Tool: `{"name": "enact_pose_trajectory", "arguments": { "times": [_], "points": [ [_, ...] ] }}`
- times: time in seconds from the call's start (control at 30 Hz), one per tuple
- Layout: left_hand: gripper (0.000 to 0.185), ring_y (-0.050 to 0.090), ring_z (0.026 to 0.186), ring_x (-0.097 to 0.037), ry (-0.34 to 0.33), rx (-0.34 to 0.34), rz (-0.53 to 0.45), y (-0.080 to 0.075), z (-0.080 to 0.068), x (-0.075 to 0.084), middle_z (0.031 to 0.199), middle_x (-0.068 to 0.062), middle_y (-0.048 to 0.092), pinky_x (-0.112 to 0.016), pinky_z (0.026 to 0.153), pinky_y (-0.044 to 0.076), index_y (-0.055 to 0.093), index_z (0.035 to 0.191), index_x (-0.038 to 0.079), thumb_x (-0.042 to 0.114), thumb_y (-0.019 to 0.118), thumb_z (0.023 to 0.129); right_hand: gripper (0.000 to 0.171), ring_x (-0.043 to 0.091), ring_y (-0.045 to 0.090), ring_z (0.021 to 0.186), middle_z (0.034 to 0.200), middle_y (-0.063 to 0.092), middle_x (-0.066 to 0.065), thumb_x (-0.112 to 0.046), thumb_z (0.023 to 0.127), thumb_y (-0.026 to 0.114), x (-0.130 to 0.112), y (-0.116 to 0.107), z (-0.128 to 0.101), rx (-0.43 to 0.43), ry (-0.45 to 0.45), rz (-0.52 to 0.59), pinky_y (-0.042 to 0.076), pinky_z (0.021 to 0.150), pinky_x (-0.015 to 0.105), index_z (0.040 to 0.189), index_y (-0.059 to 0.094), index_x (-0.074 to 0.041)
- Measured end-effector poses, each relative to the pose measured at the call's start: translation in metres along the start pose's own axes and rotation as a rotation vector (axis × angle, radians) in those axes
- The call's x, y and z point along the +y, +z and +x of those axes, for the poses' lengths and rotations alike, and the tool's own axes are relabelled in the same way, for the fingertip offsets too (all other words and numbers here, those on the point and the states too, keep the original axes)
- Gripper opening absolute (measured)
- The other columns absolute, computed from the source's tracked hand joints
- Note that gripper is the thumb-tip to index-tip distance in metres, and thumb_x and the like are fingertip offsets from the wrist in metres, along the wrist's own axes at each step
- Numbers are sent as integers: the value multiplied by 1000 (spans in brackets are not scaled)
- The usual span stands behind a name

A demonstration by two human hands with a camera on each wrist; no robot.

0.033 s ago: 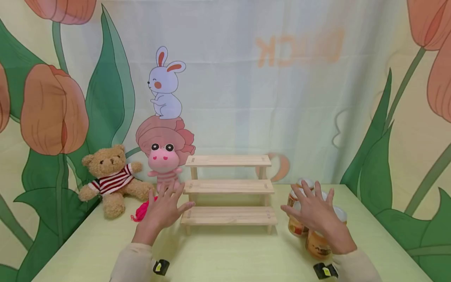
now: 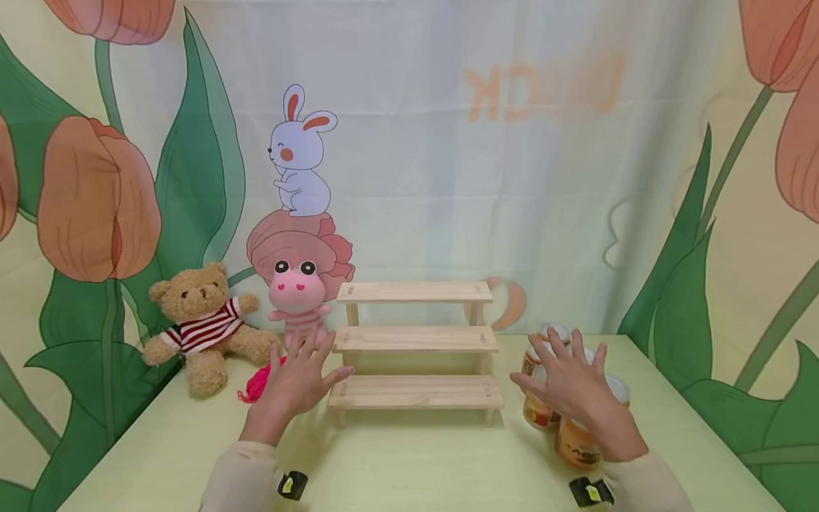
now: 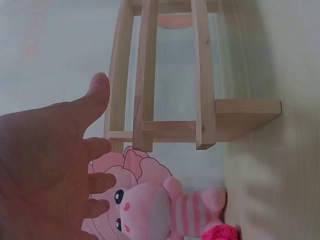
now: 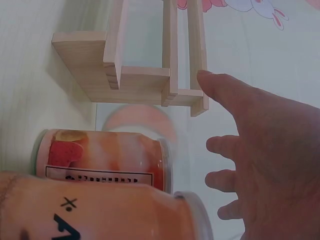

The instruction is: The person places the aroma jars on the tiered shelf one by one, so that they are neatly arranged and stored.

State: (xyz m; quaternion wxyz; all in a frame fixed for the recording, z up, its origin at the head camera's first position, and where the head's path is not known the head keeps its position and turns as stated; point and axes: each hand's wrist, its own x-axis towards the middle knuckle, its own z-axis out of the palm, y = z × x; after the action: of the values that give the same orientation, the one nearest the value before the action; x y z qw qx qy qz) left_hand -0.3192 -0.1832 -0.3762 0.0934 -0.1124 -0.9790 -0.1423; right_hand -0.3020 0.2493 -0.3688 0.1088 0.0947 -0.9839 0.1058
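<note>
Wooden stepped shelf (image 2: pixel 416 340) (three tiers) between spread hands.

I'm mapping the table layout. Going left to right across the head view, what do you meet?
Teddy bear → pink plush toy → wooden step shelf → right hand over the cans.

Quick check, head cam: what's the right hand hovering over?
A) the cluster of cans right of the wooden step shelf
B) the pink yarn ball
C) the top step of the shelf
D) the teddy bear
A: the right hand, fingers spread, is above the cans standing on the table beside the right end of the wooden step shelf; the right wrist view shows the cans just under the palm, not gripped.
</note>
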Motion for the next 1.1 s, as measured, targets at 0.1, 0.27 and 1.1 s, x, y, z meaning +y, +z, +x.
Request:
{"name": "enact_pose_trajectory", "arguments": {
  "times": [0.1, 0.27, 1.1],
  "points": [
    [82, 4, 149, -45, 4, 1, -6, 0, 1, 0, 163, -20, 17, -72, 112, -10, 29, 158, 9, 58, 54, 97, 93, 60, 3, 142, 159, 20, 28, -71, 91, 52, 0, -2, 0, -9, 11, 4, -11, 102, 82, 155, 35, -6],
    [83, 2, 149, -44, 13, 7, -15, 2, 4, 0, 164, -18, 14, -73, 112, -9, 28, 158, 9, 58, 54, 97, 94, 59, 1, 142, 160, 17, 29, -72, 91, 51, 3, -5, -3, -22, 25, 37, -13, 102, 81, 156, 33, -6],
    [77, 48, 129, -49, -122, 186, -640, 54, 28, -7, 152, -25, 40, -58, 107, 41, 33, 155, 4, 39, 68, 96, 81, 58, 49, 119, 139, 43, 41, -44, 97, 65, 93, -39, -15, -84, -32, 262, 52, 87, 62, 149, 34, 10]
  ]
}}
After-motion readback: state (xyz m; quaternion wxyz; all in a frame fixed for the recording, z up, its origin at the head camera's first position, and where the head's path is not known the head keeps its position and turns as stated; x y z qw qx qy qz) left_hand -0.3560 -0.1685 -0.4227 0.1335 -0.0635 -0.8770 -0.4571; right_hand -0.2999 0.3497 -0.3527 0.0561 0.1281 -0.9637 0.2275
